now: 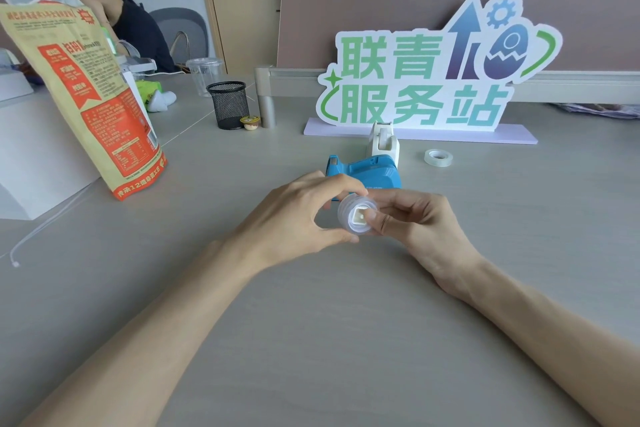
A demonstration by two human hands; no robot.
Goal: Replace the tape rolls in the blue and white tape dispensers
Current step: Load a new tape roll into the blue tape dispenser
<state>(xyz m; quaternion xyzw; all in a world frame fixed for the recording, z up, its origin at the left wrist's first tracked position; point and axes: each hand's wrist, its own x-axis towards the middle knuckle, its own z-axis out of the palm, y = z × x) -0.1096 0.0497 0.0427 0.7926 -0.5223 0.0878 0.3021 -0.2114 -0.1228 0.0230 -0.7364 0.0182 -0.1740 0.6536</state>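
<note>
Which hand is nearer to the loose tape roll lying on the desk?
Right. The right hand sits below and left of the loose tape roll, with bare desk between them. The left hand is farther left. Both hold another tape roll.

White dispenser (pixel 383 142) behind blue dispenser (pixel 367 172)

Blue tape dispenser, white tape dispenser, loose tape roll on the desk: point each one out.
blue tape dispenser (pixel 372 170), head view, on its rounded top.
white tape dispenser (pixel 383 142), head view, on its front face.
loose tape roll (pixel 438 158), head view, on its near rim.
</note>
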